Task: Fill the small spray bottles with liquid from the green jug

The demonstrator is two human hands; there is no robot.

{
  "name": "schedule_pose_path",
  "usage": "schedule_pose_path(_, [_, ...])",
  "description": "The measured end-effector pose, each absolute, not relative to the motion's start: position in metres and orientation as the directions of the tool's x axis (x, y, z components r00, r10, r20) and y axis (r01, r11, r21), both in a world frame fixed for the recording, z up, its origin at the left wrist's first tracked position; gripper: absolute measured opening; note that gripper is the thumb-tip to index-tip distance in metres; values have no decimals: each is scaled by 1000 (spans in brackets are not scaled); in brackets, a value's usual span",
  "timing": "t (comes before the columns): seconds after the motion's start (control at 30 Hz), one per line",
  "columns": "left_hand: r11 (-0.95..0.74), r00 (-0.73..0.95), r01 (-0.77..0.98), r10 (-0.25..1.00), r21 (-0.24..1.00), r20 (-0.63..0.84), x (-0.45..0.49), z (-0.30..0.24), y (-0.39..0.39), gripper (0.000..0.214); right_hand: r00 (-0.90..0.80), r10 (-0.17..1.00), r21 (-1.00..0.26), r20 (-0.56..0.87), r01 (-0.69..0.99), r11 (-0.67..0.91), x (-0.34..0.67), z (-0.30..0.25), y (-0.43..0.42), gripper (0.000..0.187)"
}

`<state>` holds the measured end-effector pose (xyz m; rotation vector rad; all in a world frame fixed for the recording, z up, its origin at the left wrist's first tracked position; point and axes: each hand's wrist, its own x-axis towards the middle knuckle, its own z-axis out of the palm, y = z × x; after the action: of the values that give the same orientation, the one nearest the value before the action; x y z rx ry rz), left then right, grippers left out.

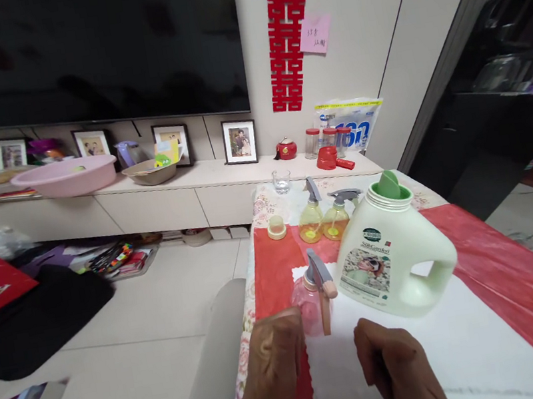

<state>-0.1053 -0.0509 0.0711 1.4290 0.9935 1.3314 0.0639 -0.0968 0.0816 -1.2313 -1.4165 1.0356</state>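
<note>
My left hand [278, 359] is closed in a loose fist beside a pink spray bottle [308, 307] with a grey spray head. The thumb side overlaps the bottle's lower left edge; I cannot tell whether they touch. My right hand [398, 364] is curled over the white cloth [340, 363], with nothing visible in it. Beyond it stands a large pale green detergent jug [405, 245], upright, with a green spout [390, 186] in its open mouth. Two yellow spray bottles, one on the left [310, 219] and one on the right [335, 221], stand behind. A pale cap [276, 227] sits to their left.
A red cover [271, 273] lies over the floral tablecloth. A glass cup [282, 181] stands at the table's far end. The low cabinet [151, 207] behind carries a pink basin [68, 178], picture frames, a red pot [285, 149] and jars. A grey seat edge [216, 362] is at the left.
</note>
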Motion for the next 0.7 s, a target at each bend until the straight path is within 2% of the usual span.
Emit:
schedule_pose_path(0.33, [-245,58,-29,967,969,246,-103,66,-48,70,-46,997,-976,65,207,73,64,84,-95,85])
schedule_pose_path(0.7, [-227,20,8,974,974,227,-103,53,-41,71,-4,1000,-979,21,202,22,62,77,-82,80])
